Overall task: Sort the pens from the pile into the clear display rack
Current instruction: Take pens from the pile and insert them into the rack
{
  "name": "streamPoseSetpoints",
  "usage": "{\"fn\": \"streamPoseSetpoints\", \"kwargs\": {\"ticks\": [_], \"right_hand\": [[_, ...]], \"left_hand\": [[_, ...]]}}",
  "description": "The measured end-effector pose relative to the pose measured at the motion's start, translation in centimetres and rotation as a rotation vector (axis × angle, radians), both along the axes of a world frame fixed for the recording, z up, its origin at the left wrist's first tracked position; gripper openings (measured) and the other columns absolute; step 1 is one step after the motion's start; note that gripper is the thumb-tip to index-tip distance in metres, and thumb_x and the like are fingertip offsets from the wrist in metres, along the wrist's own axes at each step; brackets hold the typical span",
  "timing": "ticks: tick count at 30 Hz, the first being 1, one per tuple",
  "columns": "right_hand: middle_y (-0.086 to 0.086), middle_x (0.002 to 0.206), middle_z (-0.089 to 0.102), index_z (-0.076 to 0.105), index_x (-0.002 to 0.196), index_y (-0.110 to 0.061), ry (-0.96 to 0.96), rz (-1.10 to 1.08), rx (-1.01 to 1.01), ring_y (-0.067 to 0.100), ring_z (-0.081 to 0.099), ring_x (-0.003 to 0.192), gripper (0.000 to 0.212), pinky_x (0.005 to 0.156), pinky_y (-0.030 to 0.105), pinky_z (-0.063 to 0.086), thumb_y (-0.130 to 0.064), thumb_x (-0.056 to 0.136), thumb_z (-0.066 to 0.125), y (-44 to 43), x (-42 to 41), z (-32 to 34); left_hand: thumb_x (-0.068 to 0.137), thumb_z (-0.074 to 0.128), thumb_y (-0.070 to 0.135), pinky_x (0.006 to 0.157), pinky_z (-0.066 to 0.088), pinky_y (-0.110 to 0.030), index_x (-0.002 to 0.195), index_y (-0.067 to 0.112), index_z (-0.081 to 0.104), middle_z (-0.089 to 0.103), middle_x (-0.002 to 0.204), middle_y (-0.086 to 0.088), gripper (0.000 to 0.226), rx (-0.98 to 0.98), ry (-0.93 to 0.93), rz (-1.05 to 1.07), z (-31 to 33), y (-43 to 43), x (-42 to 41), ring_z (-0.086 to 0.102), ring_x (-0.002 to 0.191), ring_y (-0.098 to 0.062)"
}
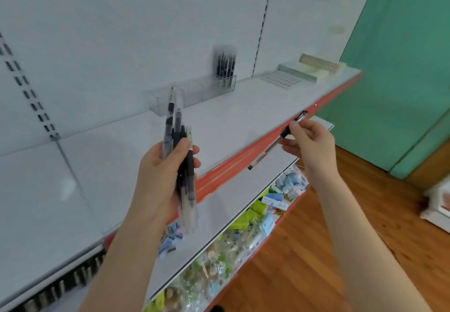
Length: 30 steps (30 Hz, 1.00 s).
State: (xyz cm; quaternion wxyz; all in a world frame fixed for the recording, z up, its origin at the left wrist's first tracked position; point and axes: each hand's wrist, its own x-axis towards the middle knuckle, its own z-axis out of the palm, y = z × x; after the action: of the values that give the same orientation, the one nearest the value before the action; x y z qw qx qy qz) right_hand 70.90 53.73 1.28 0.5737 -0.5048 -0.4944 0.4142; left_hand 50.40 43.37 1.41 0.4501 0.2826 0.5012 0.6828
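Observation:
My left hand grips a bundle of several clear-barrelled black pens, held upright in front of the white shelf. My right hand pinches a single black pen that slants down to the left over the shelf's red front edge. The clear display rack stands at the back of the shelf against the wall. Its right end holds several black pens standing upright; the rest of it looks empty.
A white grid tray and stacked flat packs lie at the shelf's right end. A lower shelf juts out beneath, with colourful small packets below it. Wooden floor and a green wall are to the right.

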Motion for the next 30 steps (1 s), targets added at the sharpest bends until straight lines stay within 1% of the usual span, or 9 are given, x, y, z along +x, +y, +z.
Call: {"fn": "streamPoseSetpoints", "kwargs": {"ticks": [6,11,15,18,20,23,26,28,30], "right_hand": [[0.0,0.083,0.07,0.051,0.103,-0.011,-0.002,0.099,0.017,0.014,0.069,0.063,0.014,0.064,0.026,0.058,-0.017,0.091,0.054,9.4,-1.0,1.6],[-0.002,0.081,0.07,0.051,0.098,-0.013,0.033,0.211,0.033,0.016,0.07,0.062,0.008,0.062,0.026,0.057,-0.016,0.091,0.054,15.2,-2.7,2.4],[0.006,0.085,0.068,0.05,0.103,-0.005,0.052,0.345,0.029,0.018,0.07,0.065,0.016,0.061,0.023,0.057,-0.015,0.091,0.053,18.4,-5.5,2.6],[0.006,0.081,0.066,0.049,0.092,-0.01,0.062,0.479,0.042,0.016,0.07,0.064,0.006,0.062,0.022,0.057,-0.015,0.092,0.053,20.5,-8.6,3.5],[0.004,0.078,0.066,0.049,0.087,-0.012,0.065,0.576,0.079,0.016,0.07,0.064,0.007,0.062,0.023,0.056,-0.014,0.092,0.052,21.8,-11.0,4.2],[0.01,0.086,0.066,0.046,0.086,-0.015,0.048,0.72,0.146,0.014,0.07,0.063,0.008,0.062,0.024,0.055,-0.013,0.093,0.05,23.3,-14.9,4.9],[0.016,0.095,0.065,0.043,0.084,-0.02,0.026,0.825,0.212,0.013,0.069,0.062,0.012,0.063,0.025,0.056,-0.014,0.093,0.05,24.2,-18.5,5.3],[0.014,0.095,0.065,0.043,0.083,-0.022,0.0,0.879,0.264,0.015,0.068,0.063,0.015,0.065,0.026,0.056,-0.014,0.092,0.051,24.6,-20.6,5.4],[0.011,0.091,0.064,0.044,0.086,-0.02,-0.051,0.938,0.321,0.016,0.067,0.066,0.011,0.065,0.025,0.055,-0.014,0.092,0.051,24.6,-22.2,5.4]], "left_hand": [[0.091,0.054,0.017,0.044,0.046,-0.018,0.087,0.013,0.061,0.066,0.064,0.007,0.009,0.06,-0.068,0.117,0.5,8.3,0.9,0.057,0.051,-0.006],[0.091,0.054,0.018,0.044,0.046,-0.018,0.088,0.012,0.061,0.067,0.063,0.008,0.01,0.066,-0.099,0.232,0.9,12.2,0.9,0.057,0.052,-0.005],[0.092,0.053,0.019,0.044,0.046,-0.02,0.086,0.012,0.062,0.066,0.064,0.007,0.013,0.049,-0.082,0.33,0.9,13.3,0.3,0.057,0.054,-0.006],[0.092,0.052,0.019,0.043,0.046,-0.02,0.083,0.011,0.062,0.066,0.06,0.007,0.016,0.044,-0.064,0.432,1.0,13.5,-0.4,0.057,0.052,-0.006],[0.093,0.052,0.019,0.043,0.046,-0.019,0.082,0.011,0.061,0.065,0.056,0.008,0.017,0.044,-0.055,0.515,1.1,13.6,-0.7,0.057,0.051,-0.005],[0.093,0.052,0.019,0.045,0.047,-0.019,0.082,0.01,0.061,0.065,0.056,0.008,0.017,0.048,-0.054,0.645,1.0,13.7,-0.8,0.057,0.05,-0.004],[0.092,0.052,0.018,0.051,0.046,-0.023,0.083,0.01,0.061,0.066,0.063,0.007,0.015,0.05,-0.057,0.774,1.0,13.8,-0.4,0.058,0.054,-0.004],[0.092,0.053,0.017,0.054,0.045,-0.024,0.086,0.009,0.061,0.066,0.07,0.004,0.013,0.06,-0.066,0.843,1.0,14.0,-0.2,0.059,0.055,-0.004],[0.092,0.053,0.016,0.053,0.046,-0.022,0.089,0.008,0.061,0.066,0.073,0.004,0.012,0.062,-0.068,0.883,1.0,14.2,0.1,0.06,0.056,-0.004]]}}
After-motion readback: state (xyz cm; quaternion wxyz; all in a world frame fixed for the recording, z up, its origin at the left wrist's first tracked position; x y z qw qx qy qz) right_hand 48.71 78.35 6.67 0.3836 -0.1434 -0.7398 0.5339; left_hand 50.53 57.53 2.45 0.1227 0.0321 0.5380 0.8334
